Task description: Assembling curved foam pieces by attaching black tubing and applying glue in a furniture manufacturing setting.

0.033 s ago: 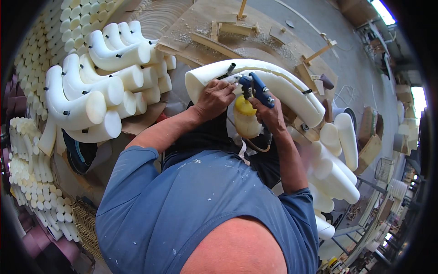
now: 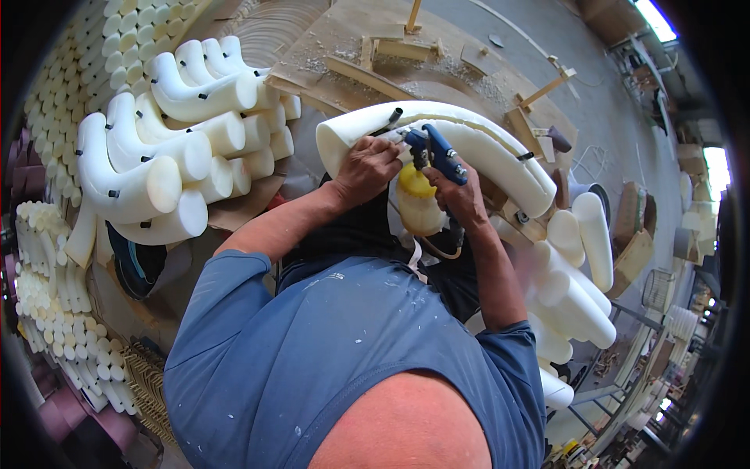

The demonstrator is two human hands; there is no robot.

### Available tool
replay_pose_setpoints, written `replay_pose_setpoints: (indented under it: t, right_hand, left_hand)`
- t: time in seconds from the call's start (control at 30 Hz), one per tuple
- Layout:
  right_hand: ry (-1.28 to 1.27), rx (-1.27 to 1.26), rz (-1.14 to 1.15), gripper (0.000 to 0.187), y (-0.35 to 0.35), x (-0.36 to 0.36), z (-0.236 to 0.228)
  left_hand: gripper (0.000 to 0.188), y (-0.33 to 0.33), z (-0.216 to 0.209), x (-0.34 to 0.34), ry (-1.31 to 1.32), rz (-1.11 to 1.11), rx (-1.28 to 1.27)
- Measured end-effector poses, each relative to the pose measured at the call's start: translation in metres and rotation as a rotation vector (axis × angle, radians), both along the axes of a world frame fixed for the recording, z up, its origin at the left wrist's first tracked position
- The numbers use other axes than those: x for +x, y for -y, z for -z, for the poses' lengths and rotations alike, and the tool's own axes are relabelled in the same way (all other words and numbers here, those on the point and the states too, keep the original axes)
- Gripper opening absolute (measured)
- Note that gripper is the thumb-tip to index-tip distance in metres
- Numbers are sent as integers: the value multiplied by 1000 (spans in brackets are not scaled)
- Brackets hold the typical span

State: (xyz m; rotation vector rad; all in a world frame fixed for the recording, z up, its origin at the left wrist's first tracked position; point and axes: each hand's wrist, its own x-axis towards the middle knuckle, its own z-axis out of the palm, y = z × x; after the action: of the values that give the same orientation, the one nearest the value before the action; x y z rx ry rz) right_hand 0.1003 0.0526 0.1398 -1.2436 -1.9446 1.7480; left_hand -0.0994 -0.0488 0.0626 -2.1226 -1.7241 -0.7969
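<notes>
A curved white foam piece (image 2: 437, 117) lies across in front of me, with a long split along its length. Near its left end a short black tube (image 2: 394, 117) sticks out, and a black peg (image 2: 525, 157) sits by its right end. My right hand (image 2: 462, 195) is closed around a blue spray gun (image 2: 444, 152) with a yellowish cup (image 2: 419, 205) hanging below. Its nozzle points left, close to my left hand (image 2: 369, 166). That hand's fingers are pinched at the foam's near edge; what is between them is hidden.
Stacked white elbow-shaped foam pieces (image 2: 129, 184) with black pegs stand at the left. White foam cylinders (image 2: 574, 297) lie at the right. Beyond the curved piece is a board (image 2: 320, 43) with wooden blocks and shavings. A hose (image 2: 449, 254) runs below the spray gun.
The spray gun and my right hand have shifted very slightly left. My left hand and the foam piece look the same.
</notes>
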Motion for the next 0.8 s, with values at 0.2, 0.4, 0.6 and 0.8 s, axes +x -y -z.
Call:
replay_pose_setpoints:
  t: [0.2,0.4,0.6,0.8]
  right_hand:
    - [-27,-122,-54,25,-1,-1,-11]
    - [-86,-69,-34,27,-1,1,-2]
    - [-50,-23,-61,27,-2,-5,-9]
    - [-90,-96,-22,27,-10,-2,-11]
  left_hand:
    - [23,2,3,-2,1,-3,-6]
    - [18,5,-1,-1,-25,11,21]
    - [15,18,-20,0,34,10,-24]
    - [30,53,-36,28,105,-212,9]
